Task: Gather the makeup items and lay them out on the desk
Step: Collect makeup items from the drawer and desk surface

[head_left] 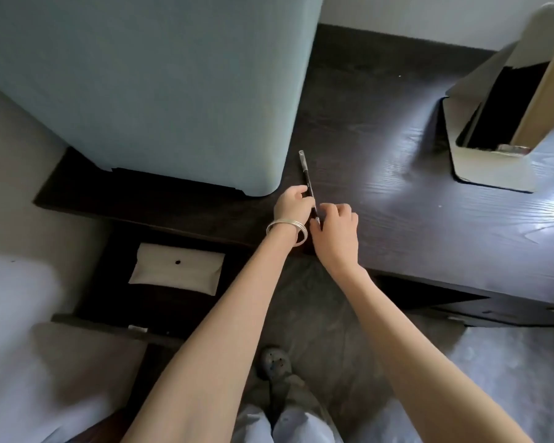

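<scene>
A thin black makeup pencil [306, 174] with a clear cap lies lengthwise over the dark wooden desk [429, 199], near its front left part. My left hand [291, 206], with silver bangles on the wrist, pinches the pencil at its middle. My right hand [335, 231] has curled fingers touching the pencil's near end. A white cloth pouch [176, 266] with a dark button lies in the open drawer [160, 302] below and left of the desk top.
A tall light-blue upholstered panel [147, 84] stands at the desk's left. A folding stand mirror [499, 123] sits at the desk's right back. Grey bedding [20, 314] fills the lower left. My shoe [274, 362] is on the grey floor.
</scene>
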